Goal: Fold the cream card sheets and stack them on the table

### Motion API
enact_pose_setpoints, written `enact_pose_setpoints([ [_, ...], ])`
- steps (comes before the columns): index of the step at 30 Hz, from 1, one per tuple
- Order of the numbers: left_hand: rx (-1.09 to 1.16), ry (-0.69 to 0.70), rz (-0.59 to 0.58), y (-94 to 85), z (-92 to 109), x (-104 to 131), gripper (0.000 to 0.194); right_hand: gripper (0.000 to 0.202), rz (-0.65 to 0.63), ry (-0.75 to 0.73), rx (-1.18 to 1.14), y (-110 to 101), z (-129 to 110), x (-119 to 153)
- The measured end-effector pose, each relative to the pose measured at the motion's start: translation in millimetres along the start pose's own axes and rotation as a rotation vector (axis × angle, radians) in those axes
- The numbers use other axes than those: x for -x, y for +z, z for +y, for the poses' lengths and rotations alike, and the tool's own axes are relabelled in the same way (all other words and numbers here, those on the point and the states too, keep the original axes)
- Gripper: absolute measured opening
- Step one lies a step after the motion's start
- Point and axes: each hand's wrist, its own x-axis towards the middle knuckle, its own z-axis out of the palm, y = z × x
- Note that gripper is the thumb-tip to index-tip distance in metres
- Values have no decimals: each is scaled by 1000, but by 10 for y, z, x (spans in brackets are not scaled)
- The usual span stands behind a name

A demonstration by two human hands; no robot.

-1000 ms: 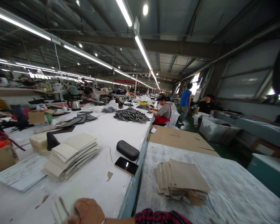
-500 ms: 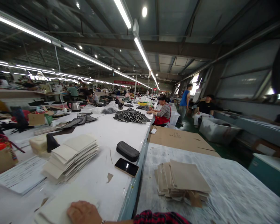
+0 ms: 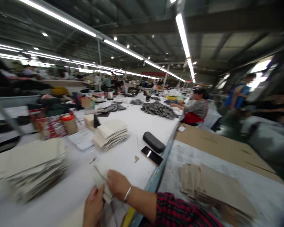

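My right hand [image 3: 118,185], with a silvery bracelet at its wrist, is closed on the upper right side of a small pale sheet piece [image 3: 99,177]. Lower down, my left hand [image 3: 94,201] pinches the same piece near its lower edge. The piece is tilted over the white table [image 3: 132,170], and blur hides whether it is one layer or several. To the left lies a large stack of cream sheets [image 3: 38,160]. A smaller cream stack [image 3: 112,132] sits beyond my hands.
A black phone [image 3: 151,156] and a dark case [image 3: 153,142] lie near the table edge. Grey-brown sheets [image 3: 217,186] are stacked on the right surface. A person in a red apron [image 3: 194,110] sits farther along; dark pieces [image 3: 158,109] lie nearby.
The view has swung left and down, bringing the large left stack in. My left hand has appeared. My right hand, earlier flat on a pale sheet, now grips a piece.
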Motion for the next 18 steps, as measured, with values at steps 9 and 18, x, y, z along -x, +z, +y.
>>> enact_pose_setpoints([
  [9,340,-6,-129,-94,16,71,41,39,113,13,-281,-24,-39,67],
  [18,156,61,-98,-171,11,107,33,42,59,93,-101,-100,-132,-23],
])
